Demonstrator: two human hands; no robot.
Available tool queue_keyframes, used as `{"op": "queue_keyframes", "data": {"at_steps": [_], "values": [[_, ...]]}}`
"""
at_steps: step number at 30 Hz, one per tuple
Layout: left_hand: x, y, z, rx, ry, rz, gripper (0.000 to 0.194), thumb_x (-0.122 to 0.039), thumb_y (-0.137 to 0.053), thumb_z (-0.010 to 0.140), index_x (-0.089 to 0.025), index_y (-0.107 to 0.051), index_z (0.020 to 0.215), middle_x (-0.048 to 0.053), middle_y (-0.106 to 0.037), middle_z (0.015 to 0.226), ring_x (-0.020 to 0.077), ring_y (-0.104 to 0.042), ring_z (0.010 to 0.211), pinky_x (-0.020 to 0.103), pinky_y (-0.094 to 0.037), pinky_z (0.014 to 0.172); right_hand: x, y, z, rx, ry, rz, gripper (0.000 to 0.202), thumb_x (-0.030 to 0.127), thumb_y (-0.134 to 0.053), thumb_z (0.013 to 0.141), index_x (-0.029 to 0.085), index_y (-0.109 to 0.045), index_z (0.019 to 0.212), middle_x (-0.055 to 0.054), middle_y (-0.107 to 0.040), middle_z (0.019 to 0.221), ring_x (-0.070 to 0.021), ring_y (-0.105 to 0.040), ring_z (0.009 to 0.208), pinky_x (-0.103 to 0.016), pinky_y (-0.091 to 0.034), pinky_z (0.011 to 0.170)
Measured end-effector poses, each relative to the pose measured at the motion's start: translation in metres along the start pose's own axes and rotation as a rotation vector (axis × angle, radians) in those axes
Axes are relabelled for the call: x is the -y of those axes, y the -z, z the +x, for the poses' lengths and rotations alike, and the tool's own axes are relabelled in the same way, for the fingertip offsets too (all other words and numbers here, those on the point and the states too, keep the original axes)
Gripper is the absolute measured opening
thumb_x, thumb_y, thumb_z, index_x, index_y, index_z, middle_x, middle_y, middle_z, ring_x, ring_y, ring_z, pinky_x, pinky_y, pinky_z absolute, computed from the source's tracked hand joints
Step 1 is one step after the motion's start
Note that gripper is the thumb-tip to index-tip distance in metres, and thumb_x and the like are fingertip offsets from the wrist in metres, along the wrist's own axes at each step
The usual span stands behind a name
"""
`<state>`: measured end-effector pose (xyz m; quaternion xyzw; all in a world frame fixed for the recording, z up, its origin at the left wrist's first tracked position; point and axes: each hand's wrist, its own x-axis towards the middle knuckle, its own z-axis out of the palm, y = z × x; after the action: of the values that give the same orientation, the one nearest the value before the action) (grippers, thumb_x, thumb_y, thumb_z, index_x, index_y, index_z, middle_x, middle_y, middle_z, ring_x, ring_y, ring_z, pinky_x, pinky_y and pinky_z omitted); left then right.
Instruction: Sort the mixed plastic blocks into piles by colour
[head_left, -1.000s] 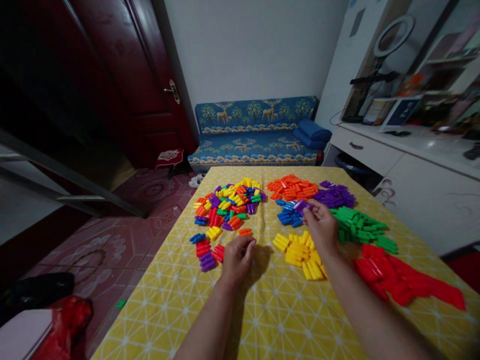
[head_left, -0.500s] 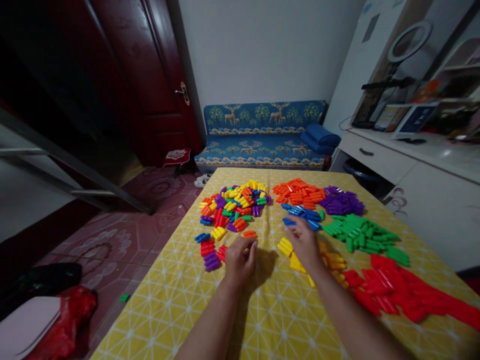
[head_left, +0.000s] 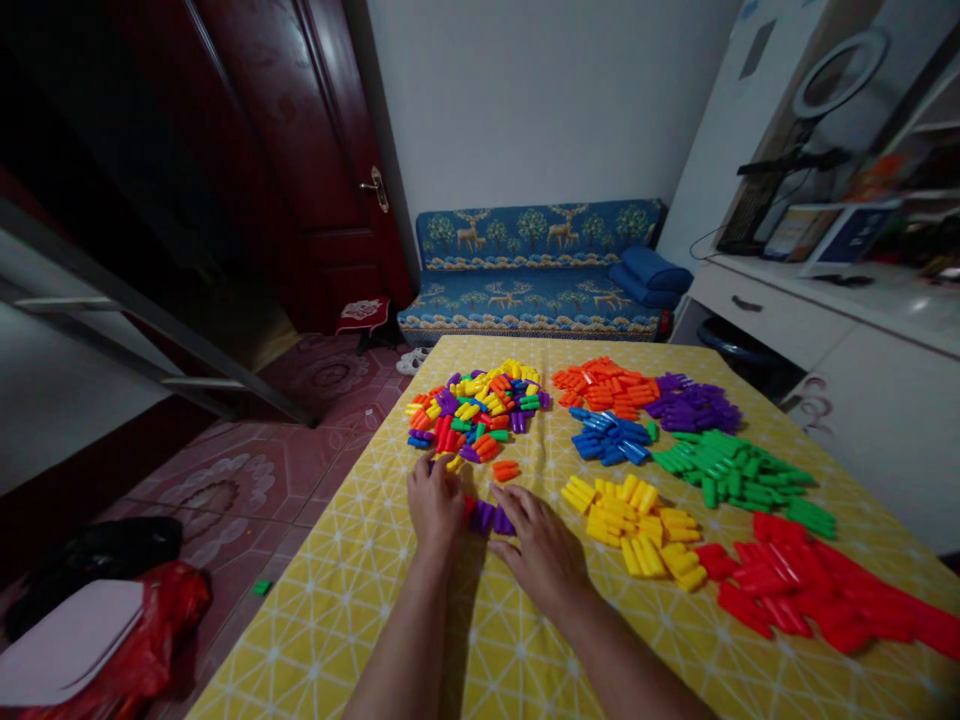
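My left hand (head_left: 436,505) is over the table's near left part, fingers bent down beside a few yellow and red pieces, its fingertips partly hidden. Purple pieces (head_left: 482,517) lie between my two hands. My right hand (head_left: 536,540) has its fingers apart, with the fingertips at the right purple piece (head_left: 503,520). An orange piece (head_left: 505,470) lies just beyond. Farther back is a mixed-colour pile (head_left: 480,410). To the right are yellow (head_left: 634,520), blue (head_left: 611,436), orange (head_left: 604,385), purple (head_left: 694,403), green (head_left: 735,465) and red (head_left: 817,580) piles.
The pieces lie on a yellow patterned tablecloth (head_left: 360,620). Behind the table stands a blue sofa (head_left: 525,290). A white cabinet (head_left: 795,320) is at the right, and a metal ladder (head_left: 135,315) at the left. Bags and a pale lid (head_left: 71,640) are on the floor.
My right hand has moved left from the blue pile to the purple pieces. My left hand has shifted left. Purple pieces now lie between my hands, and the view has turned slightly left.
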<state>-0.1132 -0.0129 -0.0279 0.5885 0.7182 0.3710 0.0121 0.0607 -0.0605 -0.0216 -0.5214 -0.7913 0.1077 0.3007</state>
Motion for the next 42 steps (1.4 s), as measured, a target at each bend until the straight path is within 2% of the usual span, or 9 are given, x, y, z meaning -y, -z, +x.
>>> {"op": "queue_keyframes", "data": {"at_steps": [4, 8, 16, 19, 22, 27, 32, 36, 42], "values": [[-0.01, -0.006, -0.001, -0.007, -0.189, -0.36, 0.036, -0.005, -0.046, 0.08, -0.02, -0.067, 0.104, 0.009, -0.062, 0.115, 0.0211, -0.06, 0.109, 0.036, -0.051, 0.094, 0.002, -0.002, 0.006, -0.026, -0.04, 0.018, 0.053, 0.016, -0.066, 0.077, 0.034, -0.057, 0.126, -0.005, -0.065, 0.118, -0.026, -0.063, 0.101, -0.038, -0.052, 0.082], [-0.02, -0.007, -0.004, -0.003, -0.211, -0.505, 0.027, -0.017, -0.053, 0.086, -0.019, -0.063, 0.111, 0.009, -0.067, 0.112, 0.0211, -0.063, 0.106, 0.037, -0.052, 0.093, -0.01, -0.008, 0.011, -0.157, -0.17, 0.192, 0.032, 0.02, -0.061, 0.082, 0.025, -0.062, 0.113, -0.007, -0.068, 0.109, -0.0245, -0.064, 0.095, -0.038, -0.052, 0.081], [-0.025, 0.0, -0.006, 0.056, -0.306, -0.327, 0.033, -0.027, -0.062, 0.084, -0.021, -0.063, 0.116, 0.008, -0.068, 0.113, 0.0239, -0.06, 0.11, 0.04, -0.047, 0.096, -0.028, -0.022, 0.006, -0.27, -0.278, 0.689, 0.028, 0.033, -0.051, 0.09, 0.019, -0.057, 0.114, -0.009, -0.069, 0.107, -0.0197, -0.066, 0.094, -0.034, -0.054, 0.082], [-0.029, 0.01, -0.007, 0.062, -0.322, -0.305, 0.019, -0.031, -0.056, 0.088, -0.021, -0.071, 0.093, 0.006, -0.071, 0.092, 0.02, -0.064, 0.089, 0.034, -0.049, 0.083, -0.022, -0.014, 0.003, -0.292, -0.261, 0.634, 0.026, 0.031, -0.054, 0.088, 0.018, -0.058, 0.111, -0.008, -0.069, 0.099, -0.018, -0.066, 0.084, -0.032, -0.055, 0.076], [-0.037, 0.02, -0.01, 0.256, -0.306, -0.209, 0.023, -0.038, -0.058, 0.086, -0.022, -0.074, 0.083, 0.004, -0.069, 0.076, 0.0168, -0.062, 0.072, 0.029, -0.046, 0.069, -0.016, 0.001, 0.0, -0.331, -0.166, 0.462, 0.025, 0.026, -0.056, 0.086, 0.019, -0.059, 0.11, -0.009, -0.066, 0.102, -0.0186, -0.063, 0.086, -0.033, -0.054, 0.076], [-0.044, 0.026, -0.011, 0.47, -0.443, -0.036, 0.04, -0.038, -0.074, 0.069, -0.027, -0.071, 0.107, 0.005, -0.068, 0.096, 0.0237, -0.06, 0.094, 0.034, -0.043, 0.082, -0.023, 0.018, -0.005, -0.432, -0.086, 0.266, 0.025, 0.024, -0.058, 0.086, 0.02, -0.059, 0.111, -0.01, -0.063, 0.109, -0.022, -0.058, 0.099, -0.038, -0.05, 0.086], [-0.035, 0.017, -0.008, 0.494, -0.44, -0.002, 0.038, -0.023, -0.064, 0.077, -0.028, -0.066, 0.114, 0.006, -0.067, 0.104, 0.0237, -0.059, 0.099, 0.035, -0.041, 0.085, -0.038, 0.025, -0.005, -0.465, -0.253, 0.432, 0.026, 0.033, -0.058, 0.086, 0.019, -0.061, 0.108, -0.008, -0.065, 0.097, -0.0164, -0.059, 0.073, -0.028, -0.05, 0.061], [-0.029, 0.008, -0.006, 0.46, -0.388, -0.058, 0.031, -0.018, -0.059, 0.081, -0.025, -0.067, 0.111, 0.004, -0.069, 0.102, 0.0214, -0.061, 0.095, 0.033, -0.042, 0.082, -0.072, 0.05, 0.015, -0.49, -0.421, 0.519, 0.037, 0.044, -0.062, 0.081, 0.017, -0.063, 0.107, -0.004, -0.065, 0.077, -0.0154, -0.058, 0.062, -0.025, -0.046, 0.053], [-0.026, 0.001, -0.007, 0.398, -0.364, -0.104, 0.029, -0.02, -0.064, 0.08, -0.024, -0.068, 0.108, 0.004, -0.071, 0.103, 0.0214, -0.063, 0.093, 0.033, -0.044, 0.082, -0.179, 0.119, 0.071, -0.561, -0.524, 0.176, 0.032, 0.038, -0.066, 0.067, 0.015, -0.068, 0.09, -0.008, -0.07, 0.083, -0.0217, -0.064, 0.072, -0.035, -0.052, 0.069]]}}
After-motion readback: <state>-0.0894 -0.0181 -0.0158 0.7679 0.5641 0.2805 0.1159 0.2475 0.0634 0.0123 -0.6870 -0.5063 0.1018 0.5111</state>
